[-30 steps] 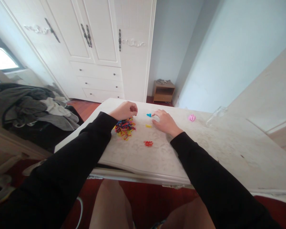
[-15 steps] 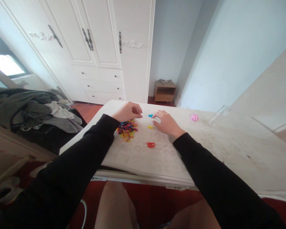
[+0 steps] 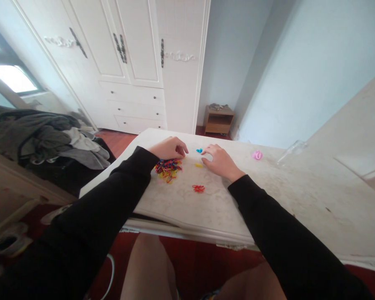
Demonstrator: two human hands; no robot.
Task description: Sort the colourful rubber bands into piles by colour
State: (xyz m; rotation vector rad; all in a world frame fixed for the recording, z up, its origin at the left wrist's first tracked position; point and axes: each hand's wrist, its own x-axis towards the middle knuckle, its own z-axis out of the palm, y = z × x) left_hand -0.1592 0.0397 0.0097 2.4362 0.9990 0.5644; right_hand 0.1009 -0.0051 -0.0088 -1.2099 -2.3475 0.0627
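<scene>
We see a clear container [image 3: 292, 152] slanting at the right part of the white tabletop [image 3: 181, 208]; it is so transparent that we cannot tell whether it holds anything. Beyond the table, a small wooden cabinet [image 3: 219, 121] has an open, shadowed compartment above a shut drawer, with a crumpled grey item [image 3: 218, 107] on top. The drawers of the white wardrobe [image 3: 137, 98] are shut, so their contents are hidden from us.

The left hand [image 3: 171, 148] is just above the mixed pile of coloured bands [image 3: 168, 170], covering part of its far edge. Its fingers curl toward the thumb, and we cannot tell whether they meet or pinch a band. The right hand [image 3: 218, 161] has its thumb and forefinger apart, the forefinger close to the blue bunch [image 3: 199, 150]; we cannot tell whether they touch. We find the yellow bunch [image 3: 198, 165] near that thumb, the red bunch [image 3: 198, 188] nearer the body, and the pink bunch [image 3: 257, 155] well apart to the right. Single bands are too small to count.
</scene>
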